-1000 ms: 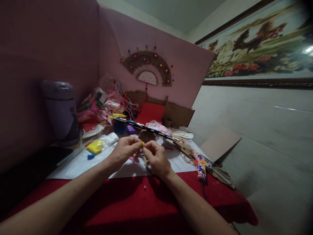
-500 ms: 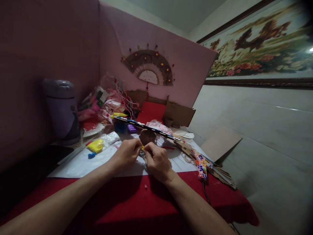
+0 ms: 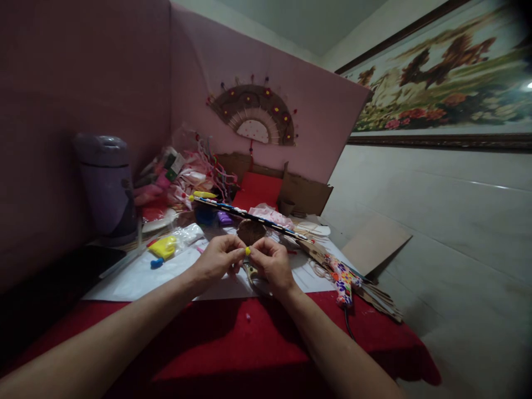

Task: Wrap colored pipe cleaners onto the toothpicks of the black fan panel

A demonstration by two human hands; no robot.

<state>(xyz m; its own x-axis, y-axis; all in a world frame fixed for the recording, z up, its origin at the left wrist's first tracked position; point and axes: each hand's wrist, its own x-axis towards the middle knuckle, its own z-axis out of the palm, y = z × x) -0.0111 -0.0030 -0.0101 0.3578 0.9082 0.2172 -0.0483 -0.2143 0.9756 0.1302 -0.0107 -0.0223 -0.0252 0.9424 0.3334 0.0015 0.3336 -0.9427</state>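
A small yellow lump of modelling clay [image 3: 248, 251] is pinched between the fingertips of both hands, above the white sheet. My left hand [image 3: 220, 256] closes on it from the left, thumb and forefinger together. From the other side my right hand [image 3: 274, 262] grips it the same way. Scissors [image 3: 251, 272] lie beneath the hands, partly covered by the right one. Behind the fingers sits a round brown object [image 3: 251, 231]. A yellow clay packet [image 3: 162, 247] with a blue lump [image 3: 157, 263] rests to the left on the sheet [image 3: 120, 280].
A long decorated strip [image 3: 249, 215] slants across behind the hands. At left stands a purple tumbler [image 3: 106, 188]. A flower-patterned glue gun [image 3: 343, 280] lies at right beside cardboard strips [image 3: 382, 299]. A fan-shaped craft [image 3: 255, 113] hangs on the pink board [image 3: 320, 111].
My fingers have shifted slightly, and more of the yellow clay now shows between them. The right hand has moved a little, uncovering more of the scissors.
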